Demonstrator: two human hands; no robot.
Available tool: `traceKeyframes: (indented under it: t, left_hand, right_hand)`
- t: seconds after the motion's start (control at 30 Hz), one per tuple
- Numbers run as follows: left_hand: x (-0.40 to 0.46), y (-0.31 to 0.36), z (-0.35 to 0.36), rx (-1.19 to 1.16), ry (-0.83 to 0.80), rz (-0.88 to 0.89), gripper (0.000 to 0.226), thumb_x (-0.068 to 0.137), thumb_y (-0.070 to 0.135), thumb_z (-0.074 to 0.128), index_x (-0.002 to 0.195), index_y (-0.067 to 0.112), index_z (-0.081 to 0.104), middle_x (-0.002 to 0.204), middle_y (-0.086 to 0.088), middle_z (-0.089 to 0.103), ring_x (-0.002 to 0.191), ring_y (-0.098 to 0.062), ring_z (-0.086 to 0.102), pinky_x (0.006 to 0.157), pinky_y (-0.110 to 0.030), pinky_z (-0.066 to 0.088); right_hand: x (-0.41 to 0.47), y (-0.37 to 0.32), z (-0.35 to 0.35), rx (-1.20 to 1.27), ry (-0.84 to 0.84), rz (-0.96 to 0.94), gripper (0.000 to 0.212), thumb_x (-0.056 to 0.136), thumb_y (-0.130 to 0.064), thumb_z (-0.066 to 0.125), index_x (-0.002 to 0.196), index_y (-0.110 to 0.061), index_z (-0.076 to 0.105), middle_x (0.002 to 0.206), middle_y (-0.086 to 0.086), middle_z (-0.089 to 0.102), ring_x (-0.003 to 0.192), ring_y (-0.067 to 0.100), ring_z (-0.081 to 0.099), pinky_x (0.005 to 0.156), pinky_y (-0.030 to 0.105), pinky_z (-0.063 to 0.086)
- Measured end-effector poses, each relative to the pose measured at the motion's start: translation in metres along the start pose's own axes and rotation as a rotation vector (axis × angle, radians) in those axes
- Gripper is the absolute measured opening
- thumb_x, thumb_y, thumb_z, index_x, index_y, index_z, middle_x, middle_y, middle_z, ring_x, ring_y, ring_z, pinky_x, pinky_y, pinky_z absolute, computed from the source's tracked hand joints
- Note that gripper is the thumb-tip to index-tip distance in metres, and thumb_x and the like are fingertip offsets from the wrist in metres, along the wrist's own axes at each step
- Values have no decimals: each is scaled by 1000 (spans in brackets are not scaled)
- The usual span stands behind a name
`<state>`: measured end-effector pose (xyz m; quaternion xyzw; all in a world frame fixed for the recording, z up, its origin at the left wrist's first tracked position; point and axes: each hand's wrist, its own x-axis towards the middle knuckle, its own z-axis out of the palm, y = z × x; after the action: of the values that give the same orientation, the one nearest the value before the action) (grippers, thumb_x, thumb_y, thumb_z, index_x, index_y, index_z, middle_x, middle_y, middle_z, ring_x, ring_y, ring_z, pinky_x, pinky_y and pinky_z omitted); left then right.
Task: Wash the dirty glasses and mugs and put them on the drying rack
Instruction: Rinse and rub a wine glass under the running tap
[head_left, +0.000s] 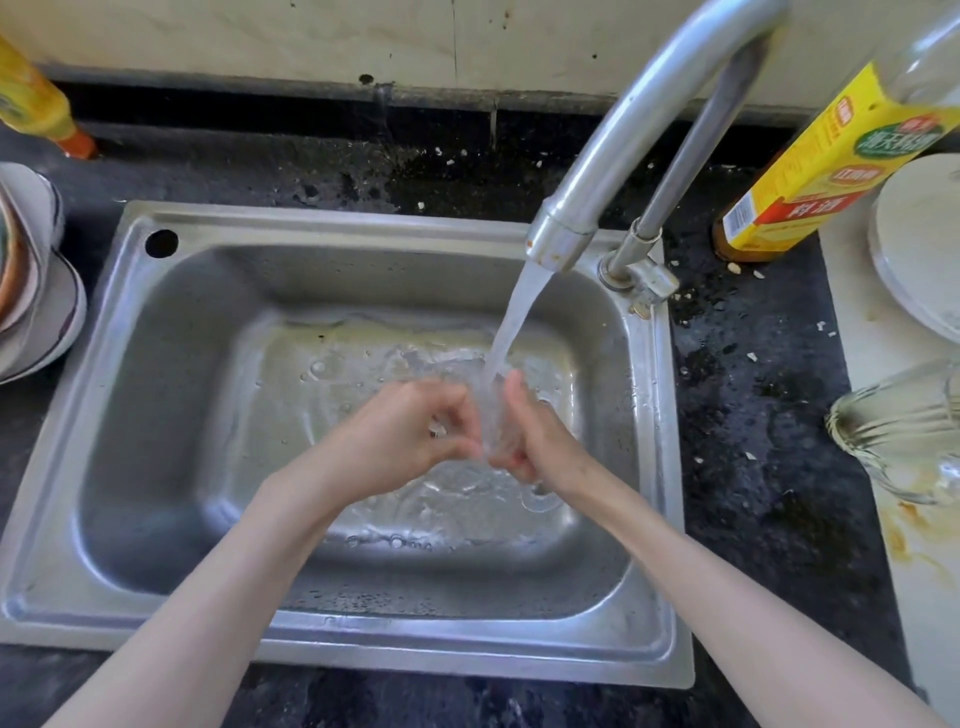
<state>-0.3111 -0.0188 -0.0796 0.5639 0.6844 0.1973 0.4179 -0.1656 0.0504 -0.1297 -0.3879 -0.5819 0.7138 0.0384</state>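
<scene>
The dark table is wet and has small crumbs on it. A shiny metal sink is set into it, with water lying on its bottom. A curved metal tap bends over the sink, and a stream of water pours from it.

At the left edge stands a stack of bowls. At the right are a white plate, a bottle with a yellow label and a dirty glass mug lying on its side on a pale board.

Both hands are over the middle of the sink, close together. The left hand and the right hand curl their fingers round a small clear glass between them. The water falls right onto the glass. It is hard to see through the water.
</scene>
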Motion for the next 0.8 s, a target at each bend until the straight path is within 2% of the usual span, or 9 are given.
traceKeyframes:
  t: [0.07, 0.17, 0.27, 0.33, 0.47, 0.6, 0.67, 0.73, 0.8]
  left_hand:
    - [-1, -4, -6, 71, -135, 30, 10, 76, 17, 75, 76, 25, 69, 78, 21, 60, 76, 8, 56, 76, -12, 41]
    - [0, -3, -6, 47, -69, -1, 21, 73, 15, 78, 66, 28, 63, 67, 20, 61, 68, 9, 55, 65, -11, 39]
    - [0, -1, 4, -31, 165, -43, 33, 70, 22, 80, 62, 24, 49, 62, 9, 58, 58, -3, 51, 56, -18, 39]
    - [-1, -3, 8, -67, 178, 13, 28, 72, 22, 79, 65, 24, 52, 65, 11, 58, 62, -2, 52, 59, -17, 41]
    - [-3, -9, 9, 117, -95, 198, 16, 80, 10, 70, 86, 25, 72, 82, 29, 54, 81, 8, 54, 75, -13, 44]
    - [-5, -11, 12, 149, 132, 91, 25, 70, 24, 79, 61, 29, 57, 68, 20, 52, 70, -3, 54, 64, -20, 39]
    - [-4, -11, 16, 22, 258, 7, 36, 65, 26, 82, 58, 30, 47, 63, 15, 54, 64, 2, 52, 60, -16, 38]
    - [-2, -14, 15, -53, 291, -17, 35, 64, 27, 82, 61, 31, 47, 63, 13, 55, 64, 6, 52, 59, -11, 37]
    - [-1, -21, 10, -7, 222, 29, 31, 65, 36, 78, 64, 35, 47, 71, 15, 55, 74, 10, 50, 67, -15, 36]
  right_hand:
    - [1, -2, -2, 62, -75, 80, 79, 91, -63, 8, 91, -10, 66, 39, -8, 31, 33, 6, 22, 39, 21, 12]
    - [-4, -5, 0, 85, -110, 101, 73, 95, -57, 4, 66, -35, 68, 40, -11, 37, 36, 4, 25, 48, 27, 12]
    - [-3, -10, 2, 15, -39, 21, 48, 92, -55, 21, 102, -25, 57, 72, -18, 52, 55, -4, 45, 59, 17, 33]
    - [-1, -11, 4, 21, 13, 10, 42, 92, -53, 27, 104, -24, 56, 90, -15, 56, 75, -7, 54, 74, 18, 43]
    - [5, -12, 1, 103, -20, 124, 67, 94, -59, 16, 79, -18, 67, 70, 14, 57, 60, 22, 50, 52, 22, 37]
    - [3, -8, -4, 65, -62, 89, 71, 91, -62, 18, 85, -7, 63, 52, -3, 46, 41, 5, 36, 43, 17, 27]
    - [0, -6, -5, 12, -17, 35, 42, 95, -49, 34, 94, -17, 60, 68, -12, 49, 48, -2, 44, 53, 15, 34]
    - [-3, -6, -5, 39, -36, 32, 27, 93, -42, 45, 107, -20, 54, 75, -17, 49, 50, -6, 48, 54, 13, 36]
    - [-3, -4, -5, 146, -102, 71, 40, 89, -55, 38, 100, -22, 57, 62, -14, 49, 40, 0, 34, 43, 16, 26]
